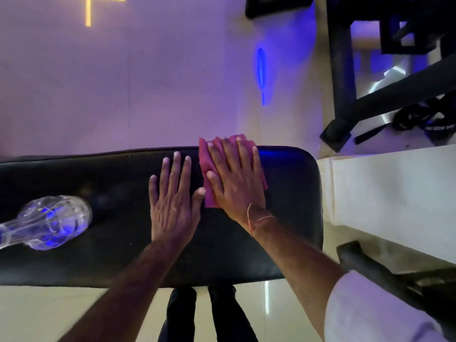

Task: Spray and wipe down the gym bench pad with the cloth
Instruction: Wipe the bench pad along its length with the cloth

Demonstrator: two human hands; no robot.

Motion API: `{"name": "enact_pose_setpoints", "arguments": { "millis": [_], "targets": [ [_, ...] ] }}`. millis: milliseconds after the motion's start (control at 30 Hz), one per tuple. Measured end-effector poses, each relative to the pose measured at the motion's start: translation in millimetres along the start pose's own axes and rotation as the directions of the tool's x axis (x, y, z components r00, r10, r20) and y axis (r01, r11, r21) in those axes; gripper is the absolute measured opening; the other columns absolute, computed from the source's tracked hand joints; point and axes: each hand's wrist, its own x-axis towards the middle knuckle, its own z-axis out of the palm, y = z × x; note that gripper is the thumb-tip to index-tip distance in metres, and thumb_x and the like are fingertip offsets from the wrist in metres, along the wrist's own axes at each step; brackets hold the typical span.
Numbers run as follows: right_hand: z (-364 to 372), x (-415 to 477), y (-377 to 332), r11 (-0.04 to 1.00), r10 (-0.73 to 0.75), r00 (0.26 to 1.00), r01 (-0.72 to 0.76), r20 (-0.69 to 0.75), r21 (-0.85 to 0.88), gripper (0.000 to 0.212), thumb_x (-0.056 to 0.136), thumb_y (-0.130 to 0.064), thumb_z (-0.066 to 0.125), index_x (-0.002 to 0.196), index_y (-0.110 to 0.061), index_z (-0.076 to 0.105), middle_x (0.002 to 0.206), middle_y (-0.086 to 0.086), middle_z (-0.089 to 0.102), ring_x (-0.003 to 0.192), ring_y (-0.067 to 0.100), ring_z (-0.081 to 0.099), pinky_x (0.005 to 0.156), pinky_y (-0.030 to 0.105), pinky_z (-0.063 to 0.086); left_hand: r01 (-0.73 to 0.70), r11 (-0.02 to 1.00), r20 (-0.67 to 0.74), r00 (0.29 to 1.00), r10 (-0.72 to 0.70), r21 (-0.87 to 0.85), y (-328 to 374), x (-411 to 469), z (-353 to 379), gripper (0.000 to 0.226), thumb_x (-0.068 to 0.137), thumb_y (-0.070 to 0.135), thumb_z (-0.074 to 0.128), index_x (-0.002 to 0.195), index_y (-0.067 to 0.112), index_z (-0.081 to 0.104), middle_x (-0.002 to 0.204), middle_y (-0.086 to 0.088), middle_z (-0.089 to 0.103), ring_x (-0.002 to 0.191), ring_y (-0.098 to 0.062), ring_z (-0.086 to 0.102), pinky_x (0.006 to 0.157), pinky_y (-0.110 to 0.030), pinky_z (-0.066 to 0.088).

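A black padded gym bench pad runs across the view, its rounded end at the right. A pink cloth lies flat near the pad's far edge, partly overhanging it. My right hand presses flat on top of the cloth, fingers spread, covering most of it. My left hand rests palm down on the bare pad just left of the cloth, its thumb touching the cloth's edge. A clear plastic spray bottle lies on its side on the pad at the left. Small droplets dot the pad near its far edge.
A glossy pale floor lies beyond the bench. Black machine frame legs stand at the upper right, with a strap on the floor. A white ledge sits right of the bench end. A dark bar lies at the lower right.
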Motion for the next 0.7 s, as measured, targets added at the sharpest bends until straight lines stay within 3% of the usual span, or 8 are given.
{"name": "enact_pose_setpoints", "arguments": {
  "millis": [133,200,267,333,433,500,600,700],
  "targets": [
    [0,-31,29,0.984,-0.173,0.982,0.176,0.077,-0.037,0.062,0.111,-0.052,0.018,0.168,-0.030,0.006,0.178,0.001,0.002,0.164,0.033,0.001,0.130,0.058,0.011,0.037,0.999,0.007,0.999,-0.037,0.014,-10,-4,-7,0.078,0.101,0.067,0.006,0.167,0.026,0.014,0.176,0.004,0.001,0.163,-0.017,-0.004,0.130,-0.049,0.003],
    [-3,-19,41,0.996,-0.087,0.994,0.089,0.068,-0.030,0.062,0.111,-0.052,0.018,0.168,-0.030,0.010,0.177,0.001,0.007,0.163,0.033,0.005,0.129,0.059,0.016,0.038,0.999,-0.002,0.999,-0.038,0.023,-16,-5,-8,0.073,0.103,0.061,0.013,0.167,0.027,0.015,0.176,0.004,0.002,0.163,-0.018,-0.003,0.130,-0.050,0.006],
    [-6,2,29,0.994,0.111,0.993,-0.111,0.028,0.021,0.062,0.111,-0.051,0.013,0.168,-0.028,0.016,0.176,0.004,0.016,0.163,0.036,0.011,0.128,0.061,0.015,0.029,0.999,-0.006,1.000,-0.029,0.015,-19,-5,-5,0.070,0.104,0.058,0.016,0.167,0.027,0.015,0.176,0.004,0.003,0.163,-0.019,-0.003,0.130,-0.049,0.005],
    [-4,16,-6,0.986,0.161,0.987,-0.161,0.000,0.036,0.064,0.110,-0.052,0.008,0.168,-0.027,0.018,0.175,0.007,0.020,0.162,0.039,0.013,0.128,0.063,0.012,0.032,0.999,-0.009,0.999,-0.032,0.017,-22,-7,-3,0.071,0.104,0.059,0.014,0.167,0.027,0.012,0.176,0.004,0.000,0.163,-0.018,-0.005,0.130,-0.047,0.002],
    [7,2,-28,0.997,-0.070,0.997,0.071,0.018,-0.021,0.063,0.111,-0.053,0.008,0.168,-0.027,0.011,0.177,0.006,0.009,0.163,0.036,0.005,0.129,0.061,0.009,0.033,0.999,-0.005,0.999,-0.033,0.018,-26,-9,-2,0.071,0.104,0.061,0.013,0.167,0.028,0.010,0.176,0.004,-0.003,0.162,-0.016,-0.008,0.130,-0.046,-0.001],
    [8,-14,-8,0.989,-0.137,0.990,0.139,0.045,-0.052,0.062,0.111,-0.053,0.011,0.168,-0.029,0.011,0.177,0.003,0.007,0.164,0.033,0.004,0.130,0.059,0.012,0.051,0.999,-0.010,0.999,-0.051,0.017,-31,-11,-4,0.070,0.104,0.059,0.017,0.167,0.028,0.013,0.176,0.005,0.000,0.163,-0.016,-0.006,0.130,-0.047,0.001],
    [1,-21,26,0.999,-0.025,0.999,0.027,0.043,-0.039,0.061,0.111,-0.050,0.018,0.168,-0.029,0.015,0.177,0.002,0.013,0.163,0.033,0.010,0.128,0.060,0.018,0.054,0.998,-0.029,0.998,-0.053,0.042,-42,-15,-8,0.067,0.105,0.054,0.026,0.167,0.028,0.017,0.176,0.003,0.005,0.163,-0.019,-0.002,0.129,-0.049,0.007],
    [-2,11,10,0.986,0.166,0.986,-0.166,-0.003,-0.013,0.059,0.110,-0.047,0.022,0.166,-0.029,0.024,0.173,0.006,0.028,0.160,0.038,0.022,0.126,0.063,0.019,0.007,0.998,-0.031,0.999,-0.005,0.061,-55,-18,-6,0.068,0.105,0.052,0.032,0.167,0.027,0.018,0.176,0.001,0.005,0.163,-0.020,-0.001,0.129,-0.051,0.009]
  ]
}}
